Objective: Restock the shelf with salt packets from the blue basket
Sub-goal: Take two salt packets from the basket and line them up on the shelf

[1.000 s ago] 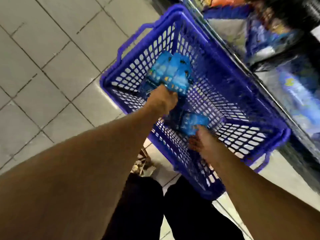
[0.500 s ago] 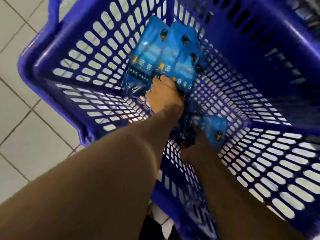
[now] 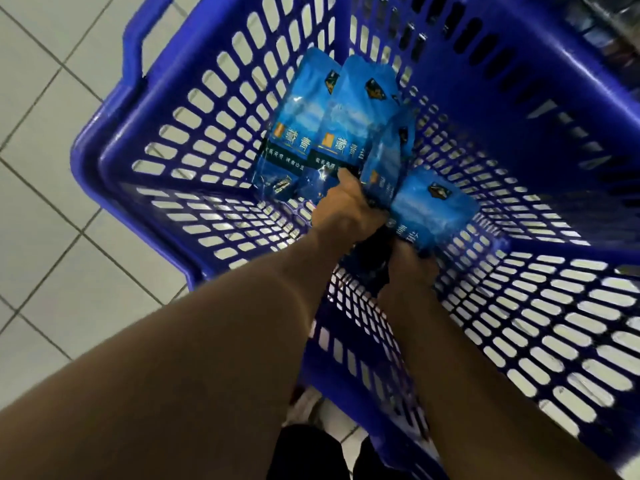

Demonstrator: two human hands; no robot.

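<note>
Blue basket [image 3: 114, 161] fills most of your view, sitting on the pale tiled floor [image 3: 45, 237]. Both your arms reach down inside it. Your left hand [image 3: 349, 211] grips a fan of three salt packets [image 3: 332, 129] by their lower edges — they stand up against the basket's far-left wall. Your right hand [image 3: 410, 268] is curled on a single packet [image 3: 433, 209], just right of the fan and touching it. Something dark sits between your hands — can't tell what.

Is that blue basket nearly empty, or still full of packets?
Nearly empty. Bare mesh shows across most of the blue basket; the only salt packets visible are those gripped by the left hand and right hand.
</note>
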